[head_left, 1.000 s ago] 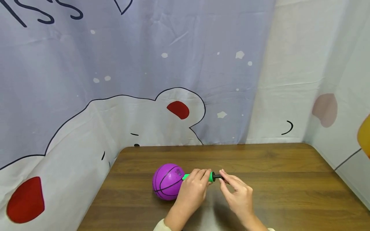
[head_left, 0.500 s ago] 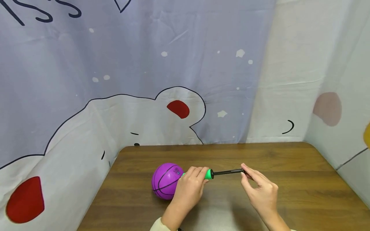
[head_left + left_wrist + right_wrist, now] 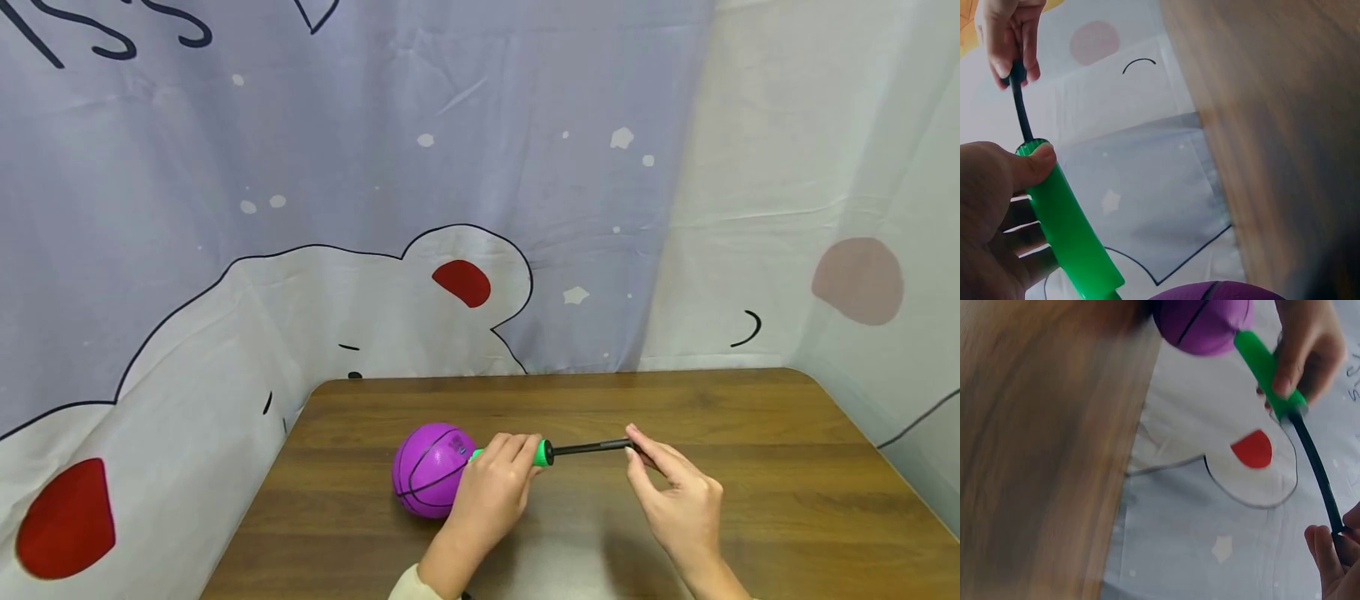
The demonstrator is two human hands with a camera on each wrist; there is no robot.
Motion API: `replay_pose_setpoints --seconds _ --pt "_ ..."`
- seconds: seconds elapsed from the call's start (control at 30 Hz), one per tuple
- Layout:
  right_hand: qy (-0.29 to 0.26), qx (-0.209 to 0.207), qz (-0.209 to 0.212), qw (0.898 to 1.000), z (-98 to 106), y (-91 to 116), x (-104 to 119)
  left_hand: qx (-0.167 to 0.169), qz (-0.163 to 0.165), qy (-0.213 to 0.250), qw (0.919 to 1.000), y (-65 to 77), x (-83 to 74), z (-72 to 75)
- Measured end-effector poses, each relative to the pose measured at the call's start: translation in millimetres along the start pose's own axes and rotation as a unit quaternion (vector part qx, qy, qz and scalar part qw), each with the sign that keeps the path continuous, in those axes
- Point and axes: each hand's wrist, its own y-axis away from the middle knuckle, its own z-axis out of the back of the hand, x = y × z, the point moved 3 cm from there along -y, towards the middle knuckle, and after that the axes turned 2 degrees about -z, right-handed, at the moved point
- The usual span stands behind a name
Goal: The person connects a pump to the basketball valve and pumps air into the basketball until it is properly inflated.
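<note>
A small purple ball (image 3: 429,475) with black basketball lines rests on the table, left of both hands. The green barrel of a hand pump (image 3: 1072,225) points its nozzle end at the ball and appears to meet it in the right wrist view. My left hand (image 3: 491,487) grips this barrel, thumb along its side. From the barrel's black collar a long black rod (image 3: 588,447) stands drawn out to the right. At the rod's far end my right hand (image 3: 678,500) pinches the black handle (image 3: 1342,547) between thumb and fingers, which partly hide it.
A brown wood-grain table (image 3: 787,483) with rounded far corners lies beneath the hands. Behind it hangs a curtain (image 3: 585,208) printed with bear shapes and stars. A small dark item shows beside the left sleeve (image 3: 415,586).
My right hand has moved right, drawing the black rod out of the green barrel, then stayed still over the last half second. The left hand and ball have hardly moved.
</note>
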Motion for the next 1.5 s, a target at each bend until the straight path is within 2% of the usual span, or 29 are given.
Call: replay_pose_setpoints --seconds 0.1,0.27,0.4,0.67,0.9,1.07,1.27,1.5 --pt "-0.020 0.002 0.015 1.000 -14.0 5.2 6.5 -0.009 -0.006 -0.007 0.9999 -0.5 -2.9 -0.6" --pt "-0.049 0.028 0.022 0.998 -37.9 19.6 14.3 -0.008 -0.019 -0.018 0.9996 -0.3 -7.2 -3.2" --pt "-0.068 0.042 0.027 0.996 -45.9 25.4 15.5 0.000 -0.021 -0.007 0.9998 0.8 -8.1 -4.1" --pt "-0.050 0.033 0.032 0.998 -30.6 13.9 6.6 0.030 0.007 0.000 0.9995 1.2 -3.0 -2.1" --pt "-0.018 0.004 0.010 1.000 -4.3 -0.8 -3.1 0.032 0.020 -0.006 0.9993 1.6 3.2 0.6" --pt "-0.009 0.005 -0.005 1.000 6.3 -5.6 -6.6 0.032 0.019 -0.008 0.9993 1.8 6.1 0.4" --pt "-0.002 0.010 -0.016 1.000 3.6 -2.4 -4.6 0.012 0.006 -0.010 0.9999 1.8 5.6 0.2" --pt "-0.016 0.016 -0.005 1.000 -24.0 10.5 8.0 -0.003 -0.016 -0.020 0.9997 -0.6 -2.7 -3.3"
